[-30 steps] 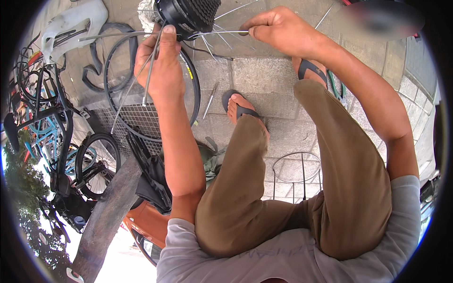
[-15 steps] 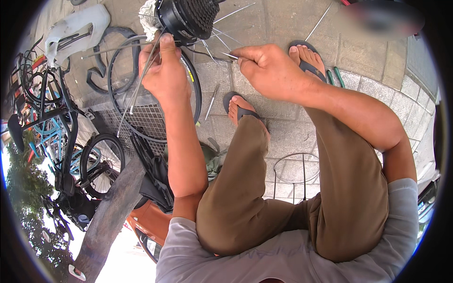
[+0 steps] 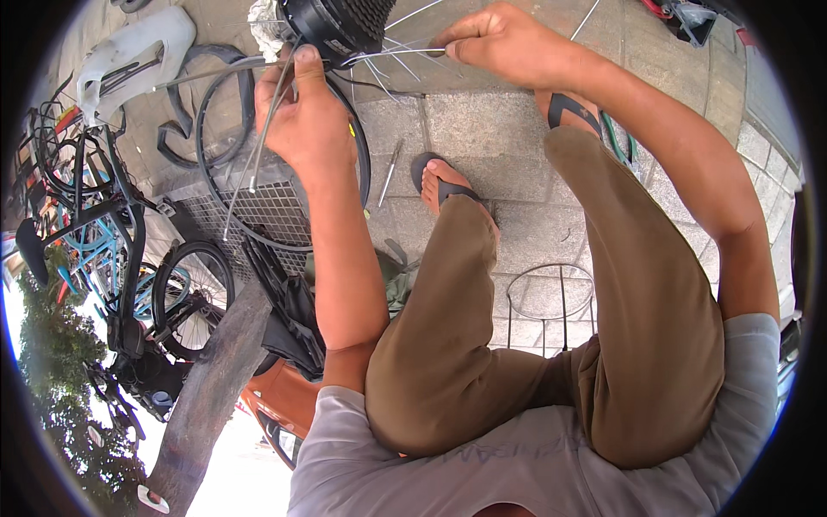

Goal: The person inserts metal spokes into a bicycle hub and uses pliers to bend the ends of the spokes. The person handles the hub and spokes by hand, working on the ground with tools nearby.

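A black wheel hub with a stack of toothed sprockets [image 3: 357,30] is at the top of the view, cut off by the edge, with several thin spokes [image 3: 413,15] sticking out of it. Against the hub's lower side, my left hand [image 3: 301,116] is closed, thumb up, on a few loose spokes [image 3: 265,146] that hang down past the wrist and out to the left. To the right of the hub, my right hand [image 3: 495,43] pinches the end of one spoke [image 3: 392,53], whose other end reaches the hub's edge near my left thumb. A crumpled white cloth [image 3: 265,21] lies beside the hub.
A wheel rim [image 3: 204,121] lies on a metal grate [image 3: 280,207], near a black rubber loop [image 3: 177,155] and a cut translucent plastic jug [image 3: 177,39]. A slim metal tool [image 3: 389,172] and green handles [image 3: 617,138] are on the paving. Parked bicycles [image 3: 112,224] stand left.
My right hand has moved up, and the spoke in its fingers now stretches to the hub's edge. My left hand stays by the hub; the view has shifted slightly.
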